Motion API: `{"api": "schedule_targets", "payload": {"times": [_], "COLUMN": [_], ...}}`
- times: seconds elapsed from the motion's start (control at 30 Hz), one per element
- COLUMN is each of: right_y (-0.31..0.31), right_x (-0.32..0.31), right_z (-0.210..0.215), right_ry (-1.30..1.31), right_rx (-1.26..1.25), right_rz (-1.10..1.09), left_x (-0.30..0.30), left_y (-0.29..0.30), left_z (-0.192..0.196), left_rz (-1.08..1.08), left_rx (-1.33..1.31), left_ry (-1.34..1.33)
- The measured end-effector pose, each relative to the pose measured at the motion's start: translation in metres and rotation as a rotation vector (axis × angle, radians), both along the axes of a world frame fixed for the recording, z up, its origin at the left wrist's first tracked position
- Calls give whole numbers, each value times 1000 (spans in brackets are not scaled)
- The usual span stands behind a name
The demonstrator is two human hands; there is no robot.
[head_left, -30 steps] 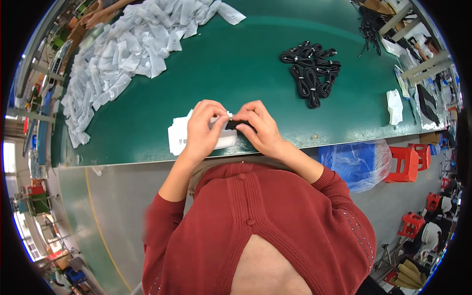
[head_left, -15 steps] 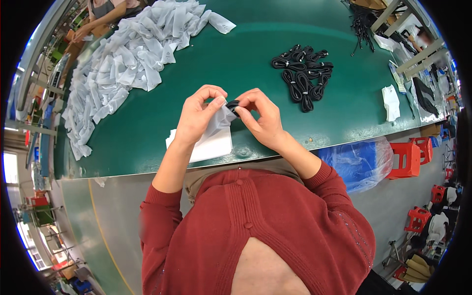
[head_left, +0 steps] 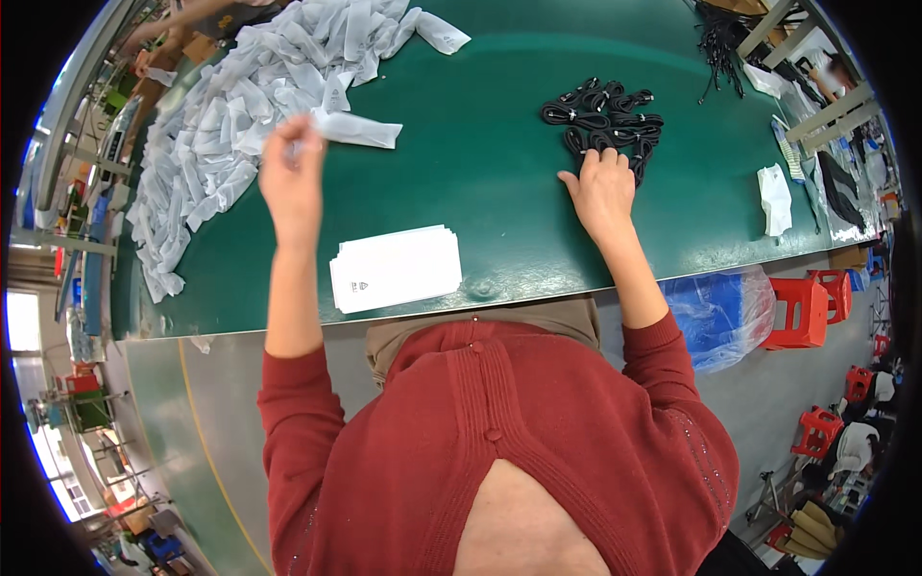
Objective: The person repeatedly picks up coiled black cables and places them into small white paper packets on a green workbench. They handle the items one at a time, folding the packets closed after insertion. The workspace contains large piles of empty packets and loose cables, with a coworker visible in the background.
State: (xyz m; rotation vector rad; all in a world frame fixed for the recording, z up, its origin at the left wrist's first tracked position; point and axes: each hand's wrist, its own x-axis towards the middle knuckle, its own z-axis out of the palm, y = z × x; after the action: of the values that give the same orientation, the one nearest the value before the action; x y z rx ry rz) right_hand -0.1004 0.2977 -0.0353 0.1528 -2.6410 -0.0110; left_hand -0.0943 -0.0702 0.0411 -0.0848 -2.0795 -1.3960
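My left hand [head_left: 292,187] is at the near edge of a heap of filled, frosted whitish bags [head_left: 226,144], its fingertips smeared by motion. Right beside those fingers lies one filled bag [head_left: 360,130]; whether they still touch it I cannot tell. Over on the right, my right hand [head_left: 605,195] reaches onto the near end of a group of coiled black cables [head_left: 586,113]. Its fingers rest over a coil there, with the thumb spread out to the left. A stack of flat white bags [head_left: 396,269] lies at the table's front edge, between my forearms.
The green table [head_left: 471,192] has a crumpled white bag [head_left: 774,200] at its right. More black cables [head_left: 722,48] hang at the far right by a metal frame [head_left: 836,115]. Red stools [head_left: 797,312] and a plastic-wrapped blue bin [head_left: 715,312] stand below. Another person's arm [head_left: 182,21] shows at the far left.
The hands have parted from the middle. A bag with a black cable being pushed in has left them; the left hand went to the heap, the right to the cables. One more bag lies by the heap.
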Motion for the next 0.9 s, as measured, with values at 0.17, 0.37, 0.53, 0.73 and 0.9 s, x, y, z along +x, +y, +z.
{"api": "schedule_targets", "payload": {"times": [0.17, 0.37, 0.53, 0.73, 0.9], "right_y": [4, -45, -64, -60, -58], "right_x": [3, 49, 80, 89, 80], "right_z": [-15, 10, 19, 20, 18], "right_ry": [40, -214, -254, -253, -439], "right_rx": [-184, -781, -673, -542, -552], "right_rz": [147, 549, 746, 870, 957], "left_x": [88, 107, 109, 109, 109], "left_y": [46, 62, 65, 59, 61], "left_z": [-43, -83, -87, -88, -81], "left_rz": [-517, -410, -316, -335, -387], "left_rx": [-392, -480, -235, 34, -28], "left_ry": [-389, -265, -397, -482, -333]}}
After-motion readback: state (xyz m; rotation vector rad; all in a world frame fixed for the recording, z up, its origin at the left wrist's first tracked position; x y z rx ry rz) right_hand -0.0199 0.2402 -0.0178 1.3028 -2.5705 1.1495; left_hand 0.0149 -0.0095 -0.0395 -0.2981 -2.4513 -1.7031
